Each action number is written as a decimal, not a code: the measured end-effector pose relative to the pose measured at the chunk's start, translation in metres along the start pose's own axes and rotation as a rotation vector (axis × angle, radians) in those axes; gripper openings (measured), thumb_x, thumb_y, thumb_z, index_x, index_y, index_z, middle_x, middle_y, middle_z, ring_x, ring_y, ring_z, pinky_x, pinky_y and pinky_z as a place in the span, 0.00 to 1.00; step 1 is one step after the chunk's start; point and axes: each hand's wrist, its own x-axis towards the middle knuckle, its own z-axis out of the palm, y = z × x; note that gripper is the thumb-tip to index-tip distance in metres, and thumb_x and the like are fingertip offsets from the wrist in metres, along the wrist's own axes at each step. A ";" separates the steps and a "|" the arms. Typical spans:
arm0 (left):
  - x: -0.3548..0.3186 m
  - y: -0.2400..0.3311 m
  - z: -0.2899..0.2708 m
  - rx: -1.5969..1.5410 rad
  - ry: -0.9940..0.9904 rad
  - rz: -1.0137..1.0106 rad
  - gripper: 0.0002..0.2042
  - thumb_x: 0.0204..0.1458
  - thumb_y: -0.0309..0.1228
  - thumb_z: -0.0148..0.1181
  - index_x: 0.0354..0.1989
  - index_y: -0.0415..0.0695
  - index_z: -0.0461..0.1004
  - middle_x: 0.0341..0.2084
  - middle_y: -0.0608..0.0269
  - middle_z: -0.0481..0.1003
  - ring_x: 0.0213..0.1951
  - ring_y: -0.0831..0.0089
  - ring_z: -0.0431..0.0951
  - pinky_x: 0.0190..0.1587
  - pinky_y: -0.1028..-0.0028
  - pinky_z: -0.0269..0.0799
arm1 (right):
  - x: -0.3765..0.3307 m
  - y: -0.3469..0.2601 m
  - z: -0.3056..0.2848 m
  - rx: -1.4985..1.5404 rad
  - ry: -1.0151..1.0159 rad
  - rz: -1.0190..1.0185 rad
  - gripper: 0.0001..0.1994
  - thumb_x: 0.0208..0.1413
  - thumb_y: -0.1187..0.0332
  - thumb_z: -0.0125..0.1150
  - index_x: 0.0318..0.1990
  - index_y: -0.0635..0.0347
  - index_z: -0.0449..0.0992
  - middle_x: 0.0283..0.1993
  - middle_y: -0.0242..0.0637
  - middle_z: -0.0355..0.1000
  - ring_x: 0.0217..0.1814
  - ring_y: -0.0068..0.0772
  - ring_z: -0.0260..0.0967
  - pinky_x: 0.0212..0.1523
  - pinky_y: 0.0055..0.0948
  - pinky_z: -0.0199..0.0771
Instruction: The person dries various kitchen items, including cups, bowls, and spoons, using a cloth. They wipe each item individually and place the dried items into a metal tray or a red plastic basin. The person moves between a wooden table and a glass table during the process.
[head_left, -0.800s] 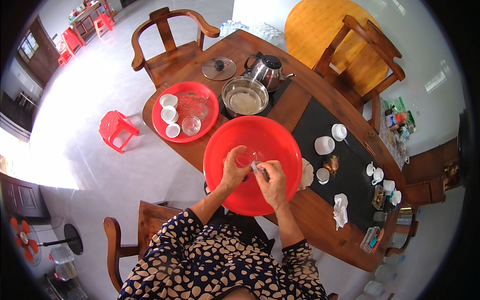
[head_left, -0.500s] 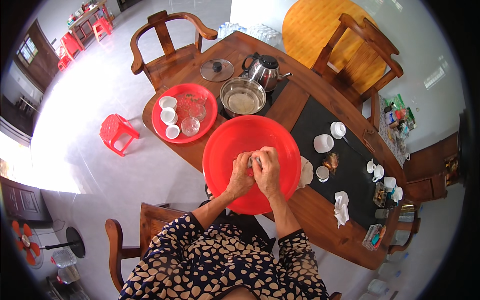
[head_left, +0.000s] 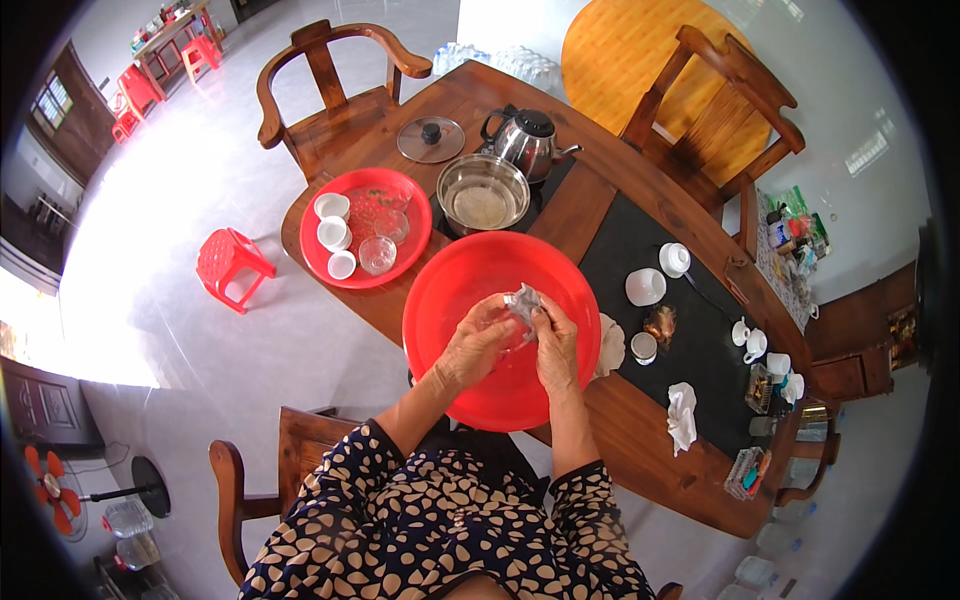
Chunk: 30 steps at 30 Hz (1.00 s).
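Over a large red basin, both my hands are close together. My left hand is closed around what looks like a clear glass cup, mostly hidden by the fingers and hard to see against the red. My right hand pinches a crumpled grey-white cloth, which lies against the upper side of the cup. Left of the basin, a red tray carries three white cups and several clear glass cups.
Beyond the basin stand an uncovered steel pot, a kettle and a glass lid on the wooden table. White cups and a crumpled tissue lie to the right. A red stool stands on the floor at left.
My hands have drawn slightly apart from their tight clasp. The cloth has come up into view between them, and the clear cup's outline now shows by my left fingers.
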 end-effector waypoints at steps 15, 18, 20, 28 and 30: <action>-0.004 0.004 -0.001 -0.037 -0.065 -0.105 0.23 0.50 0.38 0.59 0.55 0.53 0.63 0.54 0.70 0.65 0.56 0.70 0.63 0.58 0.63 0.57 | -0.018 -0.013 -0.005 -0.039 -0.039 0.015 0.11 0.58 0.73 0.47 0.45 0.63 0.74 0.38 0.33 0.71 0.35 0.26 0.68 0.32 0.21 0.68; -0.002 -0.004 0.001 -0.136 -0.066 -0.036 0.24 0.51 0.41 0.58 0.56 0.54 0.62 0.54 0.69 0.64 0.56 0.70 0.62 0.59 0.63 0.55 | -0.022 -0.007 0.004 0.371 0.012 0.240 0.14 0.61 0.69 0.44 0.49 0.65 0.71 0.36 0.29 0.71 0.30 0.17 0.63 0.30 0.16 0.63; 0.006 -0.013 0.001 -0.135 0.018 0.016 0.23 0.51 0.43 0.57 0.55 0.54 0.62 0.54 0.69 0.64 0.56 0.70 0.61 0.58 0.64 0.56 | -0.028 -0.001 0.006 0.438 0.015 0.276 0.14 0.61 0.69 0.43 0.49 0.65 0.70 0.37 0.30 0.70 0.31 0.17 0.62 0.30 0.16 0.63; 0.025 -0.026 0.006 0.338 0.352 0.324 0.17 0.55 0.26 0.51 0.52 0.49 0.56 0.46 0.60 0.65 0.38 0.72 0.72 0.39 0.73 0.72 | -0.045 0.023 0.013 -0.433 0.015 -0.110 0.10 0.58 0.74 0.43 0.41 0.70 0.70 0.32 0.40 0.68 0.32 0.31 0.67 0.30 0.28 0.66; 0.022 -0.024 0.005 0.408 0.298 0.344 0.19 0.53 0.24 0.53 0.52 0.47 0.56 0.43 0.60 0.66 0.40 0.72 0.71 0.40 0.73 0.71 | -0.046 0.027 0.011 -0.497 -0.021 -0.233 0.08 0.55 0.77 0.45 0.39 0.68 0.70 0.30 0.45 0.67 0.31 0.39 0.68 0.31 0.32 0.67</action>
